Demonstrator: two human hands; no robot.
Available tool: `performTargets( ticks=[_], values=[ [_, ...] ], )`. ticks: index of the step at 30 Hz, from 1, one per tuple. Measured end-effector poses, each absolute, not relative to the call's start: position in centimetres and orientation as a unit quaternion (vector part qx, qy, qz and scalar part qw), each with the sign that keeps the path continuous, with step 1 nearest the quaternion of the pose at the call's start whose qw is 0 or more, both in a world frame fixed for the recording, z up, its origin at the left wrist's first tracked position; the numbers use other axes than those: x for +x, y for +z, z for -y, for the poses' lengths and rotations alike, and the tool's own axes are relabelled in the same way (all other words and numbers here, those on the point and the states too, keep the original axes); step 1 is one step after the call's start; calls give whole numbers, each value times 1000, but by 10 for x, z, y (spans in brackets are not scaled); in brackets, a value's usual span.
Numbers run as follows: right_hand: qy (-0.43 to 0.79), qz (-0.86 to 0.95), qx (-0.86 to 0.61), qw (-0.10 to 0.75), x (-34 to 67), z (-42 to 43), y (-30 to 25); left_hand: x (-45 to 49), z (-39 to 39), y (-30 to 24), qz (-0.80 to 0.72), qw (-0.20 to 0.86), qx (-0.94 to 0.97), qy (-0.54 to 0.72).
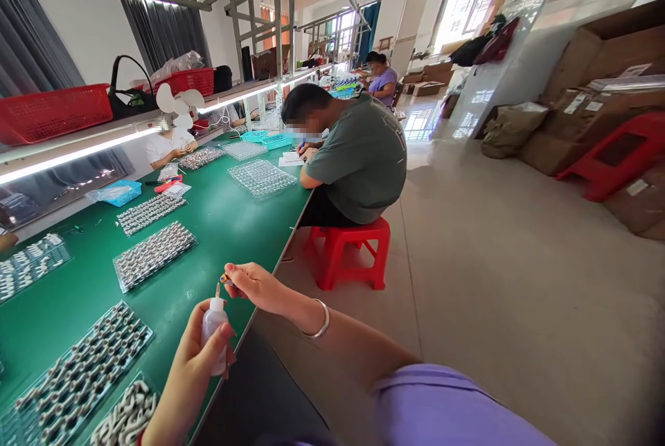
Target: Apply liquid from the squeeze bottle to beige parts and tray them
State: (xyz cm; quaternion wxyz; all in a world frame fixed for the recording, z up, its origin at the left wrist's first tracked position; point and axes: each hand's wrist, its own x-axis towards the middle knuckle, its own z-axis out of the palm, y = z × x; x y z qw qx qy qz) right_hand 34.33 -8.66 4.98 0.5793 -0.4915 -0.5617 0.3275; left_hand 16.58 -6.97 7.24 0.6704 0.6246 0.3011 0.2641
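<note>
Left hand (193,352): wrapped round white squeeze bottle (212,327)
Right hand (261,288): pinching small orange part (225,279) by nozzle (217,291), above left hand; contact unclear
Technique: steady bottle, light squeeze likely best

Looks like a workshop or a small factory room. Has a long green table (223,217) with trays (18,426) full of little grey parts (91,373) in neat rows. Has bright light strips (83,151) under a shelf (136,122), with red baskets (57,113) up on top. Has people (358,155) sitting at the table, one on a red plastic stool (348,252). Also has big brown boxes (613,58) piled up at the right and a wide, shiny floor (483,259).
</note>
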Motion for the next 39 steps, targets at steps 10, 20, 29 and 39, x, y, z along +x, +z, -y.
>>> performTargets(
  ticks=[10,20,29,39],
  values=[
    [322,558,-491,586,346,85,52,166,69,72,-304,680,616,257],
    [326,559,-491,584,346,85,52,167,69,73,-303,681,615,257],
    [319,561,-497,580,345,85,52,166,69,73,-298,682,617,257],
    [313,575,-503,565,344,85,50,165,66,72,-294,676,630,244]
  ],
)
